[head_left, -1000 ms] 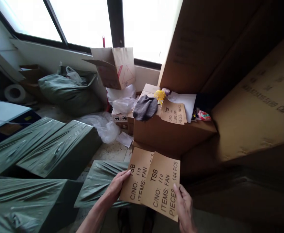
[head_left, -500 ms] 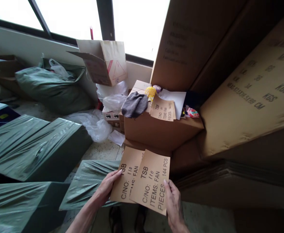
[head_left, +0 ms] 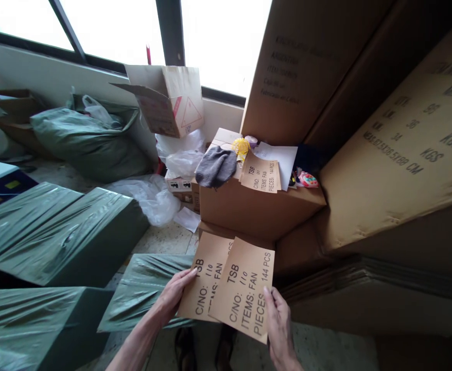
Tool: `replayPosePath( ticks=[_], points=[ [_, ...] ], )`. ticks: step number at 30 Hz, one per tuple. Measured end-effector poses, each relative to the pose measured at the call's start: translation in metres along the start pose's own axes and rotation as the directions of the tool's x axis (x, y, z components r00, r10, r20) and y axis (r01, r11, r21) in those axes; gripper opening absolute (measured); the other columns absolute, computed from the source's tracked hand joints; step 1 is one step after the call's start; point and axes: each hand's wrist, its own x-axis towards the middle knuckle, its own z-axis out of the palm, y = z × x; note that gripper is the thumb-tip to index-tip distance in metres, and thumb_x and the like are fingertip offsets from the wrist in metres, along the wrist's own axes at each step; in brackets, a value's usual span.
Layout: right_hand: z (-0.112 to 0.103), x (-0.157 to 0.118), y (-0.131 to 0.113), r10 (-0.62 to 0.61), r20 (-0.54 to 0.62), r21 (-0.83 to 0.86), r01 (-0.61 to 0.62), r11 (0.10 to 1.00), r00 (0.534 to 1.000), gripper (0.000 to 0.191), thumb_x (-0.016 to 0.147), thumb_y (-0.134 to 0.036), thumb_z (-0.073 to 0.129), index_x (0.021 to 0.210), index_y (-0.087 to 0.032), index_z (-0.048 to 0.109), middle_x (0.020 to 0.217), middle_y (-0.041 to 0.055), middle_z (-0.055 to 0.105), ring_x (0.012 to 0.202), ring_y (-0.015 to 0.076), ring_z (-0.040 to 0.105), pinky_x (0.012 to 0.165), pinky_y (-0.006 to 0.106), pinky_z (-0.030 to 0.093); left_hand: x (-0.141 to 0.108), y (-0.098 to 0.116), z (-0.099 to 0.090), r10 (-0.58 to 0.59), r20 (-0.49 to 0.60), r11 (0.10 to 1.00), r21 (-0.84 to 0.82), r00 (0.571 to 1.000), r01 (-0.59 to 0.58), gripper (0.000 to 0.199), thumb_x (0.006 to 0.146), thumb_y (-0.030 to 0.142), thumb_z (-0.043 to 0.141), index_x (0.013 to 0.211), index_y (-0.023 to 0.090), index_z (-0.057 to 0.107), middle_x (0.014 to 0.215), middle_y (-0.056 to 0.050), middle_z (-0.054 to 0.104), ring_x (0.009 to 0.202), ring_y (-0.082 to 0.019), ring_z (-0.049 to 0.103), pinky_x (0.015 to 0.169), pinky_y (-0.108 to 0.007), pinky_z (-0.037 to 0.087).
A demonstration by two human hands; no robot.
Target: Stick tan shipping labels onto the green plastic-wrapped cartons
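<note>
Here left hand (head_left: 172, 298) grips left label sheet (head_left: 206, 275) edge; right hand (head_left: 278, 322) pinches right label sheet (head_left: 245, 293).

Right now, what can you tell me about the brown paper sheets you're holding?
The brown paper sheets are two flat kraft-paper labels, overlapping, the right one on top. Black print reads TSB, C/NO: 110, ITEMS: FAN, 144 PCS. They look thin and uncreased, tilted. The left hand grips the left edge, the right hand the lower right corner.
</note>
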Motion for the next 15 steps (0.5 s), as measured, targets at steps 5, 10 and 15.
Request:
replayPosePath(
  ticks=[5,10,15],
  points=[
    [-0.001,-0.002,0.000,0.022,0.001,-0.028,-0.022,0.999,1.000,0.044,0.084,-0.063,0.061,0.089,-0.019,0.063,0.080,0.0049,0.075,0.072,0.0218,0.068,0.060,0.029,0.057,-0.001,0.000,-0.001,0.003,-0.025,1.000,-0.027,1.000,-0.003,0.040,0.077,0.043,0.079,0.105,0.016,0.070,0.092,-0.010,0.082,0.083,-0.026,0.077,0.073,-0.035,0.062],
    [0.003,-0.002,-0.004,0.024,-0.006,-0.019,-0.024,1.000,1.000,0.045,0.081,-0.063,0.064,0.087,-0.018,0.063,0.080,0.0061,0.075,0.072,0.0221,0.068,0.061,0.030,0.057,-0.005,0.006,0.002,0.004,-0.057,1.000,-0.014,0.998,-0.004,0.041,0.072,0.043,0.084,0.100,0.016,0.071,0.089,-0.009,0.082,0.080,-0.025,0.077,0.071,-0.032,0.062],
    [0.009,-0.004,-0.007,-0.015,-0.015,-0.015,0.015,1.000,1.000,0.044,0.082,-0.061,0.065,0.084,-0.017,0.064,0.077,0.0059,0.074,0.071,0.0204,0.066,0.061,0.028,0.055,-0.007,0.014,0.005,0.004,-0.001,1.000,0.001,1.000,-0.004,0.039,0.074,0.046,0.081,0.098,0.016,0.071,0.087,-0.008,0.082,0.076,-0.026,0.077,0.067,-0.033,0.062]
  ],
)
